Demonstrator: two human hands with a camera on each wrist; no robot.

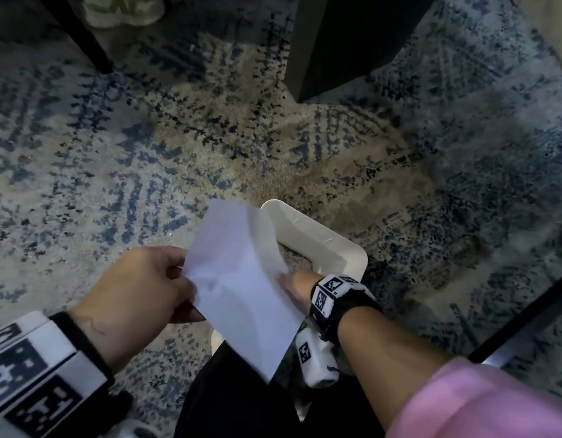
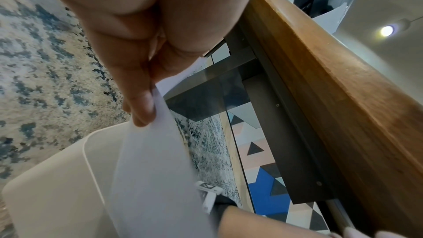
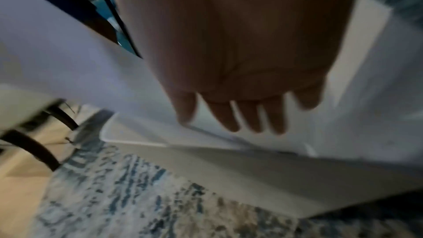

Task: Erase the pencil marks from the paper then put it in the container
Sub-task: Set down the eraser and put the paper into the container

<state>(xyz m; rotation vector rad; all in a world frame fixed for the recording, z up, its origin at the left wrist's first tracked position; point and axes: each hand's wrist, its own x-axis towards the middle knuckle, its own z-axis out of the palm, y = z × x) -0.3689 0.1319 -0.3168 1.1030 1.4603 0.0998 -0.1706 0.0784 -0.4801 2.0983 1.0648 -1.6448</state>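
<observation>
The left hand pinches the white paper by its near-left edge, thumb and fingers curled on it — the sheet hangs bowed over the open white container standing on the patterned rug. The right hand reaches into the container behind the sheet, fingers straight and spread against the paper, gripping nothing.

No readable text, labels or numbers anywhere; only black-and-white coded marker squares on the wrist bands, not legible as characters.
</observation>
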